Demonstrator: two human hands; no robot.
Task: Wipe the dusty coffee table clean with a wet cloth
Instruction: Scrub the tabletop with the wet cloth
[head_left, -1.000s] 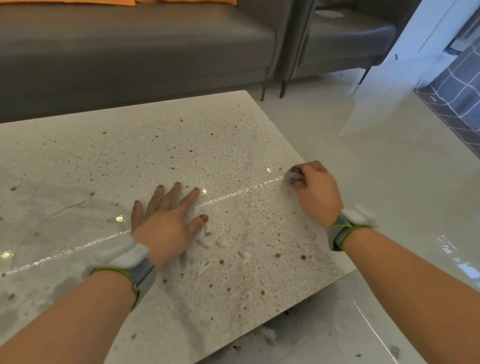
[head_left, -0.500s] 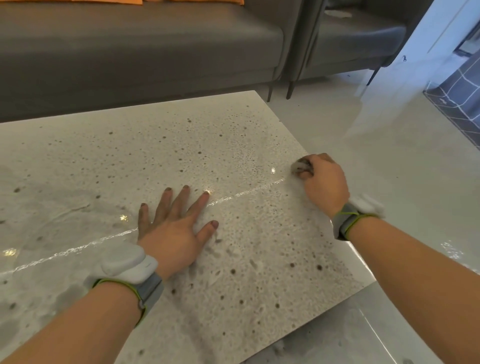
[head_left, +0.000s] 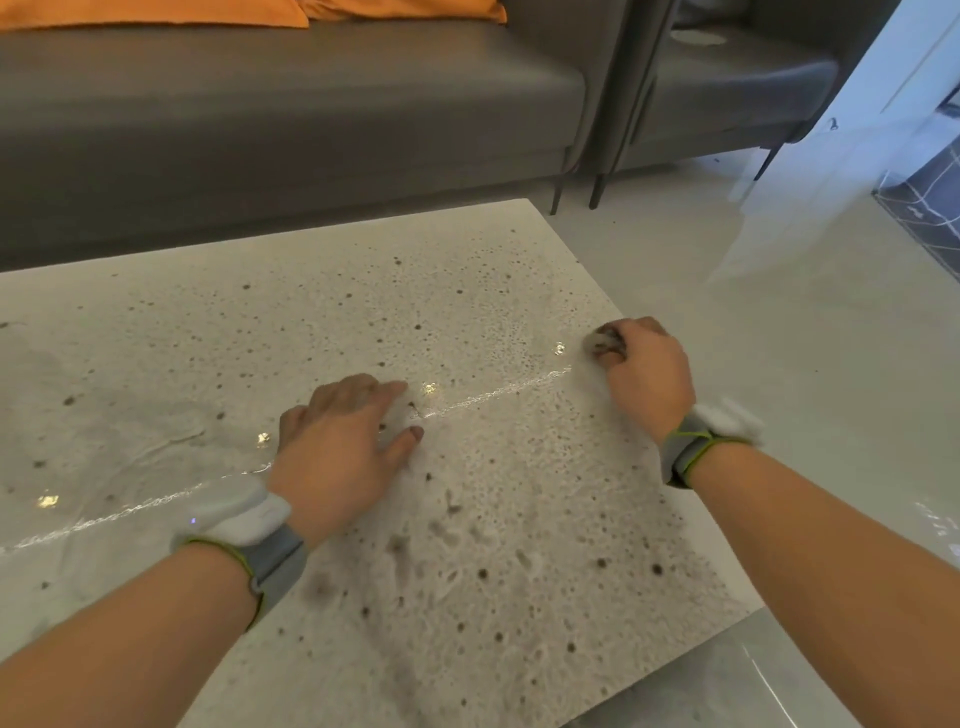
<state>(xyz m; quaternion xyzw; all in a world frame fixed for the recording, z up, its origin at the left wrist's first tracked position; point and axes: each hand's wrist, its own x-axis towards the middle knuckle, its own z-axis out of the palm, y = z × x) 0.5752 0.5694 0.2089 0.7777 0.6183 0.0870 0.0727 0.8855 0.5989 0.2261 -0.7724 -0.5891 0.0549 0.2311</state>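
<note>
While your right hand (head_left: 644, 369) bunches the cloth (head_left: 597, 342) at the table (head_left: 467, 291)'s right edge, dust lies left toward your flat, loosely spread left hand (head_left: 337, 447).

- one coffee table (head_left: 322, 291), pale top with dark speckles all over
- two hands on it: the left hand (head_left: 337, 447) and the right hand (head_left: 644, 369)
- one small wad of cloth (head_left: 597, 340), just peeking out of the right fist
- two wristbands, grey with a white block on each: left wristband (head_left: 244, 530), right wristband (head_left: 711, 436)
- two grey seats behind the table: a sofa (head_left: 285, 104) and an armchair (head_left: 727, 88)
- two orange cushions (head_left: 156, 13) on the sofa, as far as I can count
</note>
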